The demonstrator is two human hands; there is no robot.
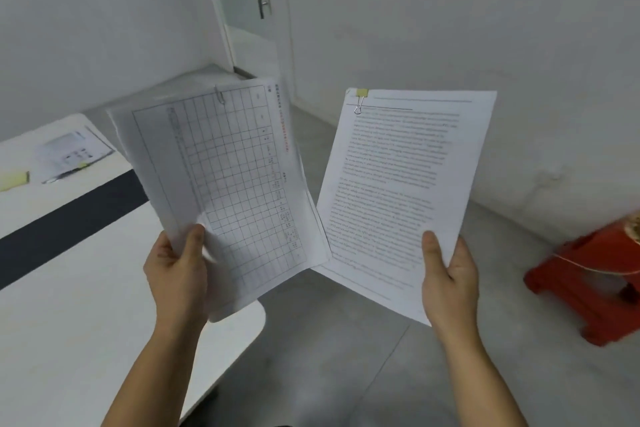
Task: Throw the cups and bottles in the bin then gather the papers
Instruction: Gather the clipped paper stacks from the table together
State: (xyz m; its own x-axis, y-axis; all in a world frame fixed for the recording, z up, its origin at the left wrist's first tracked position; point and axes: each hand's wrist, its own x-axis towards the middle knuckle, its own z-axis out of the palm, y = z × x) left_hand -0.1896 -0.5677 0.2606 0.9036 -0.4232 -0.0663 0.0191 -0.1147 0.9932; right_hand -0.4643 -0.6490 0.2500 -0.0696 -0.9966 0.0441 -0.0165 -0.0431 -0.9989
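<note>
My left hand [178, 269] grips the lower left edge of a stack of sheets with a printed grid table [228, 177], fastened at the top with a paper clip. My right hand [450, 274] holds the lower right corner of a text document [398, 184] fastened with a yellow binder clip at its top left. Both stacks are held up in front of me over the table's edge and the floor, and the grid stack's lower corner overlaps the text document. More papers [74, 153] lie on the white table [69, 305] at the far left. No cups, bottles or bin are in view.
A yellow sticky pad [14, 179] lies on the table near its left edge. A dark strip [69, 215] crosses the tabletop. A red plastic stool [592, 281] stands on the grey floor at right. A white wall and a door are behind.
</note>
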